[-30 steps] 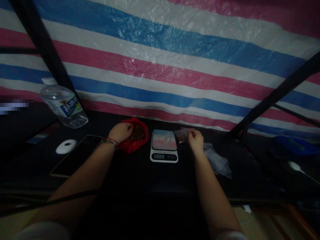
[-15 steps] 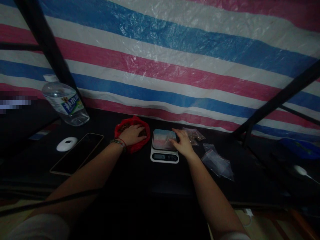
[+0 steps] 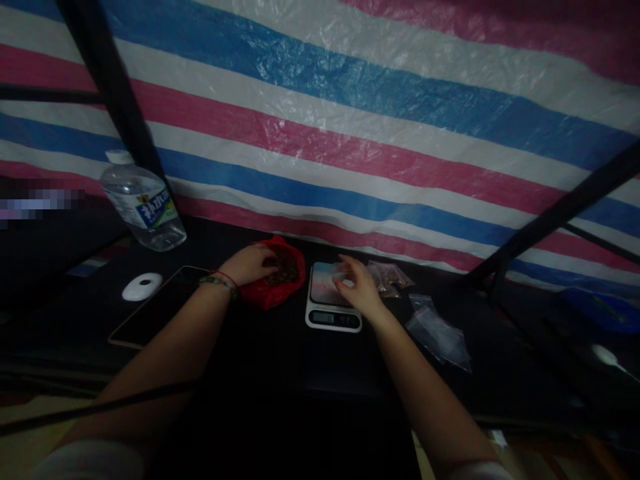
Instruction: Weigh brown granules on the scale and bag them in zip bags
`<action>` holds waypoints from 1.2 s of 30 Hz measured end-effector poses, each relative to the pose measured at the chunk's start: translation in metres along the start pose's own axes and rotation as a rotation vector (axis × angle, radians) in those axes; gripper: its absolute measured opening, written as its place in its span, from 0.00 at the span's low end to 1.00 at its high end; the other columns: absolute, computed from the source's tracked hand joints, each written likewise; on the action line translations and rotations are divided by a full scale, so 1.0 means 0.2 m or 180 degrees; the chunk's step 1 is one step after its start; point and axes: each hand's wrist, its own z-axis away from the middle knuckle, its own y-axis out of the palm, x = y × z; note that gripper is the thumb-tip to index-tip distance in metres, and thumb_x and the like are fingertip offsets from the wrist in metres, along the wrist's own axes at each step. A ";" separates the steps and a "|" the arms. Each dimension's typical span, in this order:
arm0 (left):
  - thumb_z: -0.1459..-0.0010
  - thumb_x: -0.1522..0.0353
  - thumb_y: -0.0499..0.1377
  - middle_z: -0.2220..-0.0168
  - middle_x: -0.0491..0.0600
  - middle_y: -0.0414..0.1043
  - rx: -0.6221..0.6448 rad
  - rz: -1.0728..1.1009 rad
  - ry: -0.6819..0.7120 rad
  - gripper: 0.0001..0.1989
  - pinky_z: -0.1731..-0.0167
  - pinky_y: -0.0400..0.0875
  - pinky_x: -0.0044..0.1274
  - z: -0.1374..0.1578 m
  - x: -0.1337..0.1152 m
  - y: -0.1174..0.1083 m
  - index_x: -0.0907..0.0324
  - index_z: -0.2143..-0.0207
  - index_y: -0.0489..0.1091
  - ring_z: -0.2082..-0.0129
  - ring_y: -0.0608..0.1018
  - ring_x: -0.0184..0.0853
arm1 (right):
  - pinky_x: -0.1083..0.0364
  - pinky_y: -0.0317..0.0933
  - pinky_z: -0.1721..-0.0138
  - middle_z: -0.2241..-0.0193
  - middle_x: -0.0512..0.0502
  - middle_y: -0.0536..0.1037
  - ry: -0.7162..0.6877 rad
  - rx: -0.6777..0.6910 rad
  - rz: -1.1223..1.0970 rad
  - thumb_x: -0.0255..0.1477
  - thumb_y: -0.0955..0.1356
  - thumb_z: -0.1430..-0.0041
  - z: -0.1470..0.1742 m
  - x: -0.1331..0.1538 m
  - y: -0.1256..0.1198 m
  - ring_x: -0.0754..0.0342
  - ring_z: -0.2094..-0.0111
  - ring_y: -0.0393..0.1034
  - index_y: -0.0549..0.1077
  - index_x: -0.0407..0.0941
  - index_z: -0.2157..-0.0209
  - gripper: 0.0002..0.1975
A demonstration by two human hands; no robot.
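Observation:
My left hand [image 3: 254, 264] reaches over the left rim of a red plastic bag [image 3: 273, 297], its fingers curled at the edge of the small brown pieces [image 3: 286, 268] inside. What those fingers hold, if anything, is too dark to see. Above the plate of a white kitchen scale [image 3: 333, 319], my right hand [image 3: 359, 285] has thumb and forefinger bent around a small clear plastic bag [image 3: 342, 272]. The scale's display is lit, but its digits are unreadable. Several small bags of brown pieces [image 3: 393, 275] lie just behind the right hand.
Flat clear zip bags [image 3: 443, 333] lie right of the scale. On the left are a phone [image 3: 163, 303], a white round device [image 3: 143, 287] and a large water bottle [image 3: 145, 203]. A striped plastic sheet [image 3: 320, 147] and dark metal bars [image 3: 550, 207] bound the black tabletop.
My left hand has drawn back leftward from its spread position over the brown pieces, and its fingers have curled. My right hand's fingers have bent around the clear bag on the scale.

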 end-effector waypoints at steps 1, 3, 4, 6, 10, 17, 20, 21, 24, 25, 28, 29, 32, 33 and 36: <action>0.46 0.58 0.55 0.57 0.54 0.75 0.0047 -0.0028 -0.0099 0.19 0.54 0.66 0.29 0.01 0.01 -0.01 0.59 0.57 0.75 0.57 0.74 0.42 | 0.52 0.68 0.59 0.56 0.43 0.73 0.0049 0.0144 -0.0086 0.28 0.69 0.49 -0.03 0.04 0.03 0.52 0.57 0.70 0.65 0.46 0.46 0.27; 0.47 0.58 0.55 0.59 0.54 0.75 0.0158 -0.0047 -0.0263 0.19 0.56 0.66 0.29 0.02 0.02 -0.02 0.59 0.58 0.75 0.59 0.75 0.42 | 0.54 0.67 0.59 0.56 0.43 0.73 0.0047 0.0511 -0.0018 0.29 0.70 0.49 -0.10 0.11 0.10 0.53 0.58 0.70 0.68 0.45 0.49 0.23; 0.47 0.59 0.55 0.59 0.54 0.76 0.0214 -0.0042 -0.0313 0.19 0.57 0.66 0.28 0.02 0.02 -0.02 0.59 0.58 0.75 0.60 0.76 0.42 | 0.54 0.66 0.58 0.57 0.43 0.73 -0.0019 0.0682 0.0133 0.29 0.69 0.48 -0.14 0.15 0.14 0.53 0.57 0.69 0.70 0.44 0.51 0.20; 0.48 0.59 0.56 0.61 0.54 0.76 0.0305 -0.0052 -0.0343 0.18 0.59 0.66 0.28 0.02 0.00 -0.02 0.59 0.59 0.76 0.61 0.76 0.42 | 0.54 0.64 0.55 0.57 0.42 0.74 -0.0227 0.1009 0.0587 0.29 0.68 0.44 -0.21 0.21 0.20 0.53 0.56 0.68 0.71 0.43 0.54 0.15; 0.51 0.54 0.58 0.61 0.56 0.76 0.0342 -0.0191 -0.0424 0.20 0.60 0.66 0.29 0.04 -0.04 -0.04 0.59 0.62 0.76 0.61 0.76 0.44 | 0.52 0.60 0.53 0.60 0.40 0.74 -0.0622 0.1572 0.1727 0.24 0.63 0.39 -0.30 0.28 0.28 0.50 0.55 0.66 0.73 0.42 0.58 0.10; 0.47 0.49 0.52 0.55 0.69 0.71 -0.0141 -0.0096 -0.2053 0.33 0.60 0.68 0.33 0.07 0.05 -0.09 0.69 0.52 0.69 0.57 0.76 0.52 | 0.54 0.61 0.60 0.61 0.38 0.74 -0.0552 0.2133 0.2234 0.23 0.62 0.40 -0.36 0.25 0.34 0.49 0.61 0.69 0.74 0.41 0.60 0.11; 0.50 0.51 0.55 0.61 0.66 0.75 0.0162 0.0348 -0.2144 0.29 0.63 0.68 0.31 0.06 0.07 -0.08 0.67 0.58 0.72 0.61 0.78 0.51 | 0.55 0.61 0.57 0.59 0.38 0.75 -0.0558 0.2293 0.1983 0.24 0.65 0.43 -0.39 0.23 0.37 0.49 0.58 0.70 0.74 0.41 0.58 0.12; 0.50 0.53 0.56 0.63 0.64 0.76 0.0167 0.0427 -0.2075 0.25 0.63 0.68 0.30 0.06 0.07 -0.08 0.66 0.61 0.74 0.62 0.78 0.50 | 0.55 0.60 0.55 0.58 0.38 0.75 -0.0570 0.2322 0.1907 0.24 0.66 0.45 -0.39 0.23 0.39 0.49 0.57 0.69 0.74 0.40 0.58 0.12; 0.50 0.61 0.56 0.68 0.59 0.77 -0.0142 0.0563 -0.1789 0.15 0.64 0.67 0.28 0.03 0.05 -0.05 0.62 0.69 0.75 0.65 0.78 0.46 | 0.55 0.60 0.53 0.57 0.38 0.75 -0.0539 0.2307 0.1719 0.24 0.67 0.46 -0.39 0.23 0.43 0.49 0.54 0.69 0.74 0.40 0.56 0.14; 0.49 0.62 0.56 0.69 0.58 0.77 -0.0336 0.0654 -0.1677 0.13 0.64 0.67 0.27 0.02 0.04 -0.03 0.61 0.70 0.75 0.65 0.78 0.45 | 0.55 0.60 0.52 0.57 0.39 0.75 -0.0500 0.2274 0.1654 0.24 0.67 0.46 -0.39 0.22 0.44 0.49 0.54 0.69 0.74 0.41 0.56 0.14; 0.50 0.61 0.57 0.71 0.53 0.76 -0.0974 0.1286 -0.1494 0.12 0.64 0.67 0.26 -0.01 0.03 0.03 0.59 0.72 0.76 0.67 0.77 0.42 | 0.56 0.61 0.55 0.58 0.40 0.77 -0.0366 0.2200 0.1438 0.24 0.67 0.47 -0.39 0.22 0.47 0.51 0.57 0.71 0.74 0.41 0.56 0.14; 0.51 0.60 0.59 0.71 0.52 0.76 -0.1144 0.1657 -0.1513 0.13 0.65 0.67 0.26 -0.01 0.02 0.06 0.59 0.72 0.76 0.67 0.77 0.41 | 0.56 0.61 0.56 0.58 0.40 0.77 -0.0318 0.2164 0.1402 0.24 0.67 0.48 -0.39 0.22 0.48 0.51 0.58 0.71 0.74 0.41 0.57 0.15; 0.57 0.60 0.64 0.71 0.51 0.77 -0.1445 0.3410 -0.1704 0.13 0.66 0.69 0.26 -0.03 0.02 0.13 0.60 0.72 0.75 0.69 0.77 0.39 | 0.56 0.61 0.59 0.60 0.40 0.78 -0.0193 0.2033 0.1371 0.25 0.68 0.50 -0.39 0.21 0.50 0.50 0.59 0.72 0.75 0.40 0.59 0.14; 0.58 0.60 0.65 0.72 0.51 0.77 -0.1454 0.3998 -0.1738 0.14 0.66 0.70 0.26 -0.04 0.01 0.15 0.61 0.71 0.75 0.70 0.77 0.38 | 0.57 0.62 0.60 0.60 0.40 0.78 -0.0146 0.2004 0.1365 0.25 0.68 0.50 -0.40 0.21 0.51 0.49 0.59 0.72 0.75 0.40 0.60 0.14; 0.54 0.60 0.63 0.70 0.52 0.77 -0.1299 0.5134 -0.1656 0.14 0.65 0.72 0.28 -0.05 0.00 0.19 0.61 0.69 0.74 0.71 0.78 0.38 | 0.57 0.61 0.61 0.62 0.41 0.79 -0.0019 0.2008 0.1329 0.26 0.68 0.49 -0.41 0.22 0.54 0.50 0.61 0.73 0.76 0.41 0.62 0.11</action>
